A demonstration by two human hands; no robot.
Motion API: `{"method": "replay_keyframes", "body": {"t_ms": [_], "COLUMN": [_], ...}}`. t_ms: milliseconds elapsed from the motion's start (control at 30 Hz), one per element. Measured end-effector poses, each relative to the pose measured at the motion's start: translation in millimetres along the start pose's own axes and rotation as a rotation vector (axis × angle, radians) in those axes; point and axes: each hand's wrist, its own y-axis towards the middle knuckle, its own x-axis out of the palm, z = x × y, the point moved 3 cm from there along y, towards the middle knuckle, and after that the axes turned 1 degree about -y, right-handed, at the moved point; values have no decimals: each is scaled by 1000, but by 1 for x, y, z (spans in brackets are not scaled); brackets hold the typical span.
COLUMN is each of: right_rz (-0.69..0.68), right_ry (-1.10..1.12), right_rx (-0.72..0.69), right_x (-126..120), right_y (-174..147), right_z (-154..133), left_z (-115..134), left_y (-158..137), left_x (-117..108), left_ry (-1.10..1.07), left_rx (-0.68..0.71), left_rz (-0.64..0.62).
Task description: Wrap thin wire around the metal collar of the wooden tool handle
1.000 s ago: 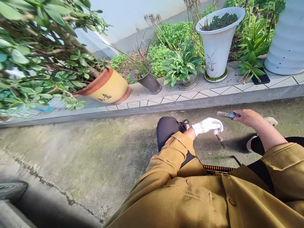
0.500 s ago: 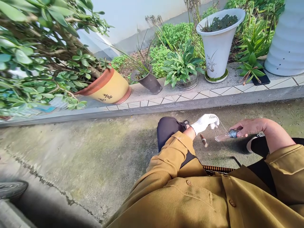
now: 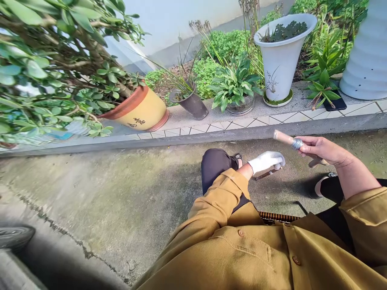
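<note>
My right hand [image 3: 317,149], bare, is closed around a pale wooden stick [image 3: 282,137] with a coil of silvery wire [image 3: 297,143] wound on it. The stick's free end points left, slightly upward. My left hand [image 3: 266,162] wears a white glove and has its fingers curled downward. Just under those fingers is a thin brown stick-like piece [image 3: 264,175]; whether the glove grips it is hidden. Below my right hand shows another brown piece [image 3: 319,162], its kind unclear.
Potted plants line a tiled ledge [image 3: 217,125]: a yellow pot [image 3: 142,112], a dark pot [image 3: 196,106] and a tall white pot [image 3: 279,70]. A dark phone-like slab [image 3: 335,100] lies by a ribbed white container [image 3: 364,60]. My knee [image 3: 215,163] is left of the gloved hand.
My right hand has risen with the wire-wound stick, whose free end now tips upward. My gloved hand has shifted slightly right and down, over the brown piece. The wire strand between the hands no longer shows.
</note>
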Motion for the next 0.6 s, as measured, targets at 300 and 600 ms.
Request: {"method": "replay_keyframes", "body": {"t_ms": [300,600], "right_rz": [-9,-622], "right_ry": [-900,-505], "right_rx": [261,158], "right_x": [8,38], "right_y": [25,-4], "right_z": [29,2], "left_z": [-8,4], "left_y": [-6,-2], "left_x": [11,-10], "left_ry": [137,273], "left_rx": [-110,-19], "left_rz": [-196,33]}}
